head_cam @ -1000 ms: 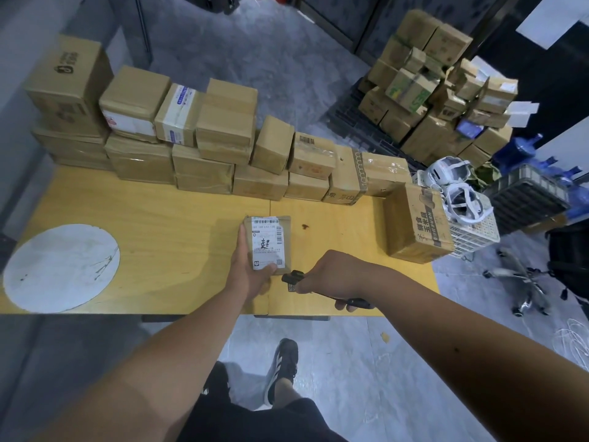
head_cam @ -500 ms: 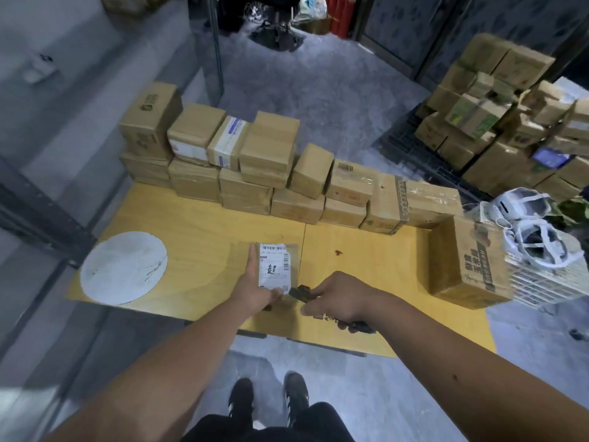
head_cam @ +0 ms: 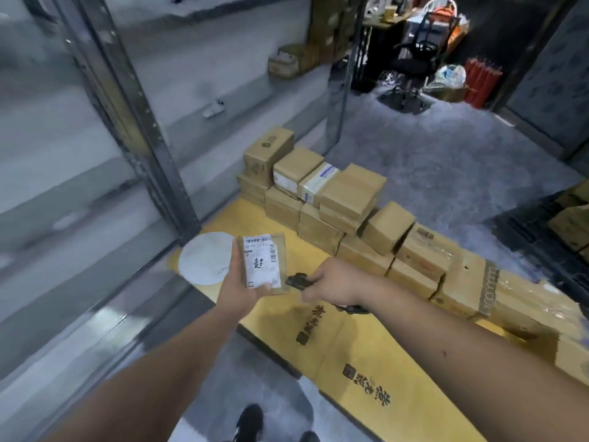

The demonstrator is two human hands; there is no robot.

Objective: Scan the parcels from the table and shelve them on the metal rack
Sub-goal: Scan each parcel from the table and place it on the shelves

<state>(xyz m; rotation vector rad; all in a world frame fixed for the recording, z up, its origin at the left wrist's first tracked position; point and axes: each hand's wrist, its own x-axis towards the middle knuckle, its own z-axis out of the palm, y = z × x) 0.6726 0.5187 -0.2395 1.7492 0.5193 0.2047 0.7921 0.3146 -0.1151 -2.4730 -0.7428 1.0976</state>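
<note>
The left hand (head_cam: 242,290) grips a small parcel (head_cam: 266,264) from below, thumb on its white label, holding it above the near left corner of the yellow table (head_cam: 350,352). The right hand (head_cam: 334,282) curls around a black scanner (head_cam: 298,280), whose tip sits just right of the parcel. More parcels (head_cam: 344,202) are stacked along the table's far edge. The metal rack (head_cam: 127,116) stands left of the table.
</note>
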